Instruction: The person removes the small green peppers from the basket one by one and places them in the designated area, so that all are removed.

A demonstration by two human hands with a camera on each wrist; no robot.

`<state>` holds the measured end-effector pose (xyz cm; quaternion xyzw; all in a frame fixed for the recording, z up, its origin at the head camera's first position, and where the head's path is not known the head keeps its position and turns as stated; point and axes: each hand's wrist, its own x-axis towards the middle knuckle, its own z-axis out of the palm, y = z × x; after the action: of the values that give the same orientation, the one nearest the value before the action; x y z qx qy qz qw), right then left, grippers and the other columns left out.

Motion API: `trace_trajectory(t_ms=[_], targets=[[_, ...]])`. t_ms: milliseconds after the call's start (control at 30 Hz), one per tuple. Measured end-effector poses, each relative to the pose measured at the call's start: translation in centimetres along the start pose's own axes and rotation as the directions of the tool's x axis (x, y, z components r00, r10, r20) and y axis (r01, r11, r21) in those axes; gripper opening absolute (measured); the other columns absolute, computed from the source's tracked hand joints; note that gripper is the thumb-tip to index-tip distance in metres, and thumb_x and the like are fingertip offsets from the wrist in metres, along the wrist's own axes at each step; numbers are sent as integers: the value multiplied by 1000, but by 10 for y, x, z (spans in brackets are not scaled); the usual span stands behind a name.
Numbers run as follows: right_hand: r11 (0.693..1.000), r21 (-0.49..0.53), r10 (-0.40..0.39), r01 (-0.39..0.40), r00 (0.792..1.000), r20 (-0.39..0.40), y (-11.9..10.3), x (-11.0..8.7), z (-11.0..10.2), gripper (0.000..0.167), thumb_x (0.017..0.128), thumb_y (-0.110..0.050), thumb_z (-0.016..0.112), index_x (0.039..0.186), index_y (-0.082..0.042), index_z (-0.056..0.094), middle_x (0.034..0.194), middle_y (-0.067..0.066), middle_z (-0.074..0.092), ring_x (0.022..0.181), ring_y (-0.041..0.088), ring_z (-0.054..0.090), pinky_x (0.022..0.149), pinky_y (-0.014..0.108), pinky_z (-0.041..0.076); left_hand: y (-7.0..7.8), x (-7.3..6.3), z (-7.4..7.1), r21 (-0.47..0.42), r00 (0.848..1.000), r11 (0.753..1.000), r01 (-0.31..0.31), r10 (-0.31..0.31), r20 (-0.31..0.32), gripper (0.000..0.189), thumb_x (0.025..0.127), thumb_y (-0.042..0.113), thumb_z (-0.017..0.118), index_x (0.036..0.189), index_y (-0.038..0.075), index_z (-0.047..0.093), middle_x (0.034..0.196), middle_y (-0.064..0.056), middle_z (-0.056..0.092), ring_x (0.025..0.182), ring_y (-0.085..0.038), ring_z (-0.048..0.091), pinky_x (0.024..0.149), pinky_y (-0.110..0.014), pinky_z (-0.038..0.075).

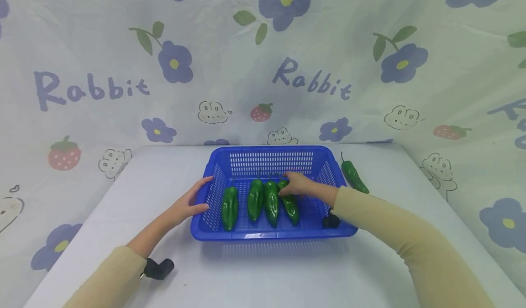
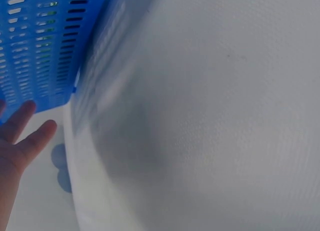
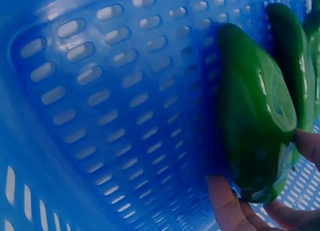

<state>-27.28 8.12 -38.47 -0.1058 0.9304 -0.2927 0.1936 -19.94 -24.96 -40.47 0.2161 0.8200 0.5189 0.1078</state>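
Note:
Inside a blue plastic basket [image 1: 263, 236] lie several glossy green peppers, side by side with their stems toward the back. My right hand [image 1: 299, 184] reaches in over the right rim and pinches the rightmost green pepper [image 1: 292, 211] by its stem end. In the right wrist view, thumb and fingers touch the end of that pepper [image 3: 252, 111], which lies on the basket floor. My left hand [image 1: 185, 206] is at the basket's left rim, fingers and thumb spread and fairly straight. In the left wrist view, its fingers [image 2: 35, 143] extend toward the slotted basket wall [image 2: 45, 46].
Another green pepper [image 1: 354, 176] lies on the white tabletop [image 1: 271, 280], right of the basket. A patterned cloth [image 1: 230, 70] hangs behind the table. Black wrist devices [image 1: 158, 268] are worn on both arms.

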Motion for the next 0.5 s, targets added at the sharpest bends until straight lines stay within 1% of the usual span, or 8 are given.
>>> trace_trajectory(t_ms=[67,300,500], targets=[[1000,1,8,-8,1000,7,0,0,2,73,74,-20,73,136,-1,39,127,20,50,102,31,59,58,31,56,0,0,0,1,1000,1000,-1,1,0,73,88,18,53,146,11,10,148,-30,4,128,-55,19,95,-64,31],[1000,5,26,-26,1000,9,0,0,6,66,74,-19,73,131,-1,44,114,19,56,90,28,61,51,30,54,1,0,0,-4,1000,1000,-11,11,3,72,88,15,53,146,10,10,147,-31,4,129,-55,19,96,-64,30],[999,44,26,-27,1000,13,1,0,10,69,72,-18,75,130,-1,43,113,19,55,92,29,61,51,30,54,1,-1,0,-6,1000,1000,-16,16,1,72,88,15,53,146,10,10,147,-31,5,128,-55,19,96,-64,31]])
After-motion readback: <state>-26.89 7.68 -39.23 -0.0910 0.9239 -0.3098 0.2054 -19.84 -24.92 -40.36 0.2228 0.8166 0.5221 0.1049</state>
